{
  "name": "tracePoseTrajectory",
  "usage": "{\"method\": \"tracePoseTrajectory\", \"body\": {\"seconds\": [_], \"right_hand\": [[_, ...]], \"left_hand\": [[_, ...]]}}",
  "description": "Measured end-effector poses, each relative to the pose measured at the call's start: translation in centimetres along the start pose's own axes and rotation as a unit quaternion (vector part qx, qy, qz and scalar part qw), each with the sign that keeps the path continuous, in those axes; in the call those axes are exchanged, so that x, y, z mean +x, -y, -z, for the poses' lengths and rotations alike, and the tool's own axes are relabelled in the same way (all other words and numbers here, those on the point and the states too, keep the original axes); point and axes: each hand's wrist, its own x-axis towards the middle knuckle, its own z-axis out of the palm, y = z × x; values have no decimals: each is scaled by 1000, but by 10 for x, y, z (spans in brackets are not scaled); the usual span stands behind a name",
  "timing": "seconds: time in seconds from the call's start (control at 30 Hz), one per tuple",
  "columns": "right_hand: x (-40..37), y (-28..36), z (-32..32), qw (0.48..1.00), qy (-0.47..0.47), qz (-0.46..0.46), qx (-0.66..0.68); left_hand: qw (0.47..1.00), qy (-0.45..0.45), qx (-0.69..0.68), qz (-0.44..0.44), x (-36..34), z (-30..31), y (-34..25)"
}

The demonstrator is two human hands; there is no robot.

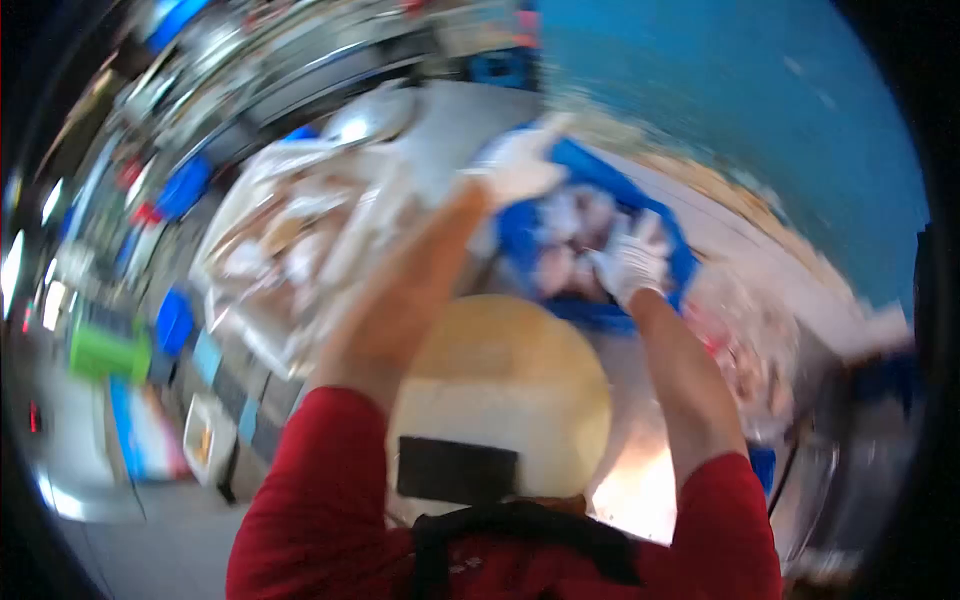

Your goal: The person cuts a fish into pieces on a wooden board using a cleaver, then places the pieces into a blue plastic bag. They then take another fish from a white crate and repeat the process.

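Note:
A blue plastic container (520, 240) with pale, pinkish pieces (575, 220) that look like raw meat stands beyond the round cutting board (500, 370). My left hand (525, 165), in a white glove, is at the container's far left rim; motion smears its fingers. Inside the container's right side is my right hand (635, 262), gloved too, its fingers spread over the pieces. On the near part of the board lies a dark rectangular slab (457, 470), shaped like a cleaver blade.
A white lined crate (215, 255) of wrapped pale pieces stands to the left. A clear bag (750, 350) of pinkish pieces lies at the right. Behind the metal table (455, 115) rises a blue wall (730, 130). A green basket (105, 345) sits at the far left.

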Motion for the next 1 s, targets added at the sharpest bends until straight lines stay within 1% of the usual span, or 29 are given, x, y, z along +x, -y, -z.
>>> {"method": "tracePoseTrajectory", "body": {"seconds": [0.03, 0.07, 0.1, 0.13, 0.17, 0.2, 0.23, 0.27, 0.3, 0.33, 0.37, 0.4, 0.43, 0.47, 0.5, 0.53, 0.57, 0.6, 0.63, 0.7, 0.77, 0.8, 0.83, 0.87, 0.9, 0.97, 1.0], "right_hand": [[3, 9, 9, 999, 30, 0, -27], [2, 19, 20, 998, 36, 17, -57], [15, 11, 1, 996, 14, 41, -74], [21, 15, -1, 997, 11, 32, -64], [28, 11, -18, 997, -36, 48, -55], [21, 21, -5, 993, -33, 115, -14], [7, 29, 15, 984, -27, 176, 26], [-9, 40, 24, 975, 12, 213, 66], [-22, 46, 29, 962, 52, 249, 103], [-32, 43, 19, 942, 25, 314, 114], [-41, 40, 13, 936, 105, 315, 116], [-66, 48, 33, 924, 96, 341, 142], [-80, 47, 36, 923, 101, 344, 140], [-99, 48, 41, 930, 121, 287, 197], [-116, 45, 44, 920, 144, 265, 252], [-134, 39, 47, 907, 166, 241, 304], [-156, 34, 53, 914, 194, 190, 301], [-178, 31, 62, 919, 219, 136, 300], [-201, 31, 75, 925, 218, 110, 290], [-250, 20, 79, 936, 213, 61, 275], [-301, 7, 73, 927, 172, 109, 314], [-319, 15, 81, 935, 164, 73, 306], [-336, 28, 90, 955, 165, 133, 207], [-352, 40, 98, 961, 175, 186, 106], [-365, 45, 93, 957, 210, 158, 118], [-380, 56, 82, 967, 202, 142, 64], [-382, 61, 75, 971, 198, 117, 68]], "left_hand": [[999, -43, -24, -19, -10, -4, -3], [1000, 0, -29, 6, -17, 3, -20], [999, 5, -41, 11, -27, 10, -37], [998, -15, -53, 3, -41, 10, -45], [997, -32, -69, -12, -54, 12, -50], [997, -43, -67, -6, -69, 22, -50], [994, -79, -42, -60, -90, 32, -51], [986, -113, -16, -118, -109, 48, -51], [993, -104, 15, -58, -127, 74, -56], [994, -95, 44, 2, -146, 101, -59], [987, -156, 27, -11, -159, 118, -41], [975, -218, 22, 25, -163, 132, -12], [960, -235, 148, -15, -162, 146, 48], [950, -218, 223, 30, -168, 164, 82], [932, -159, 319, 73, -173, 176, 115], [898, -82, 420, 102, -177, 184, 150], [857, -8, 503, 111, -179, 188, 180], [826, 37, 552, 111, -176, 190, 203], [816, 75, 560, 119, -166, 185, 222], [840, 71, 514, 156, -144, 173, 247], [861, 56, 469, 189, -124, 162, 270], [870, 46, 448, 202, -118, 158, 286], [877, 42, 429, 212, -113, 157, 300], [884, 40, 413, 215, -108, 153, 310], [888, 36, 401, 221, -105, 152, 322], [885, 23, 402, 236, -100, 154, 338], [880, 17, 409, 242, -99, 155, 348]]}}
